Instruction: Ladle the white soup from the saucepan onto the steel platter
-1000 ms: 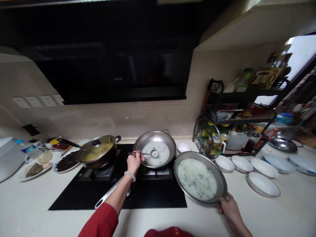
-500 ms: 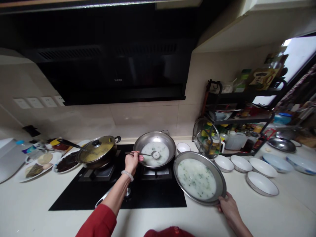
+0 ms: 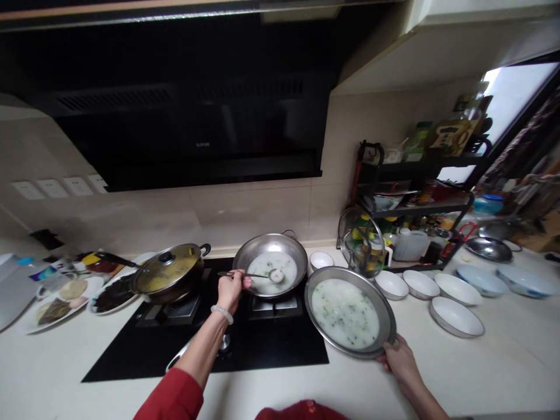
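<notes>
My left hand (image 3: 231,290) is closed round the handle of a ladle (image 3: 275,275), whose bowl sits over the white soup with green bits (image 3: 266,284) in a steel wok (image 3: 250,245) on the right burner. At the right, my right hand (image 3: 398,357) grips the near right rim of a wide metal basin (image 3: 387,321). The basin holds more of the same white soup with chopped greens (image 3: 345,312) and stands close beside the wok. A small white bowl (image 3: 321,260) is just behind the basin.
A lidded pan (image 3: 170,274) stands on the left burner of the black hob (image 3: 126,350). Plates of food (image 3: 90,286) lie further left. Several white bowls (image 3: 457,318) are spread at the right, before a black spice rack (image 3: 420,210) and a glass lid (image 3: 361,242). The range hood (image 3: 196,128) hangs above.
The view has shifted slightly. My left hand keeps the ladle over the wok and my right hand stays on the basin's rim; their holds look the same.
</notes>
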Available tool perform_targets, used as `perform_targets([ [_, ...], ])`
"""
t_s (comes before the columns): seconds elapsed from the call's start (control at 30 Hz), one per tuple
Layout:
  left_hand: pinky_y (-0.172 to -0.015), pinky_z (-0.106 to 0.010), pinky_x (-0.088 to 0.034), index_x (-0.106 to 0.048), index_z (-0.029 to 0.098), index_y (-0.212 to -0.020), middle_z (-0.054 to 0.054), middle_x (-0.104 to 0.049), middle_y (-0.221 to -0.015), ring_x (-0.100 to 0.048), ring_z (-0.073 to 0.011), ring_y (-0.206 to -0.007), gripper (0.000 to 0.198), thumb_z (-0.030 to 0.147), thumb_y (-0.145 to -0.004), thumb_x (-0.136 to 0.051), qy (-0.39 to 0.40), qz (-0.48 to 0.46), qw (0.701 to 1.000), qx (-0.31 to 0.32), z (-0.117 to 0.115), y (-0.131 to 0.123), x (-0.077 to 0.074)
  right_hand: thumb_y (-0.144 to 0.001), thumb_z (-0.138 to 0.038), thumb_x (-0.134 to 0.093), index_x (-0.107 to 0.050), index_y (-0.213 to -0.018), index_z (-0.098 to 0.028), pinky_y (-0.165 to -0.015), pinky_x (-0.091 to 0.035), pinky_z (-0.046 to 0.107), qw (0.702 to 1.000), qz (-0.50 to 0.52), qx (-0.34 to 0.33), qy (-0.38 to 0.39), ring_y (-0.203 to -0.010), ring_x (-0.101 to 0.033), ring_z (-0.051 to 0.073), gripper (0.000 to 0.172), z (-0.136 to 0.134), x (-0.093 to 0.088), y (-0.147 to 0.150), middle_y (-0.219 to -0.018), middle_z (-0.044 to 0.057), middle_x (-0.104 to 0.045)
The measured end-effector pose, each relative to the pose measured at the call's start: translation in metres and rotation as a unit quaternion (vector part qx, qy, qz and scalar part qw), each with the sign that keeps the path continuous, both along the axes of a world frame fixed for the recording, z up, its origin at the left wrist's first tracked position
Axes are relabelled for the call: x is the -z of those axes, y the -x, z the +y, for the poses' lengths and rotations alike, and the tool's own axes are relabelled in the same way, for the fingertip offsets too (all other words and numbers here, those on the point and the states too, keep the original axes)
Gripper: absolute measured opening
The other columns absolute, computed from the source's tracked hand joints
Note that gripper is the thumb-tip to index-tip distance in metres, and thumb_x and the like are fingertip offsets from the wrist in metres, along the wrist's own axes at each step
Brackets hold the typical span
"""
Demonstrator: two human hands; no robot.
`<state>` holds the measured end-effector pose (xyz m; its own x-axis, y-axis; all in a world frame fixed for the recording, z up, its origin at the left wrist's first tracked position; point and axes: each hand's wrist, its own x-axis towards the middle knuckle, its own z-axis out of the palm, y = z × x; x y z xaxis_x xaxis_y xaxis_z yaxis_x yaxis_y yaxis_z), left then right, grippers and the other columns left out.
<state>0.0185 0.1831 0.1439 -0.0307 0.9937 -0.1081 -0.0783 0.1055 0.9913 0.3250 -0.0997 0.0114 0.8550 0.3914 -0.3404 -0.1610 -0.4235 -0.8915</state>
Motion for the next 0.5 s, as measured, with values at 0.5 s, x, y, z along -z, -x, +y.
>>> perform_targets([
  [0.5,-0.052,-0.026,-0.055,-0.062,0.009,-0.08,-0.004,-0.067,-0.054,-0.063,-0.0142,-0.047,0.012,0.015,-0.082,-0.051,0.001,-0.032,0.992,0.126,-0.048,-0.042,-0.03,-0.074,-0.02,-0.049,-0.041,-0.127,-0.009,-0.032,-0.034,0.022,1.0,0.001,0.005,0.001,-0.04,-0.057,0.018,0.055,0.0,-0.008,0.004,-0.05,-0.002,-0.057],
])
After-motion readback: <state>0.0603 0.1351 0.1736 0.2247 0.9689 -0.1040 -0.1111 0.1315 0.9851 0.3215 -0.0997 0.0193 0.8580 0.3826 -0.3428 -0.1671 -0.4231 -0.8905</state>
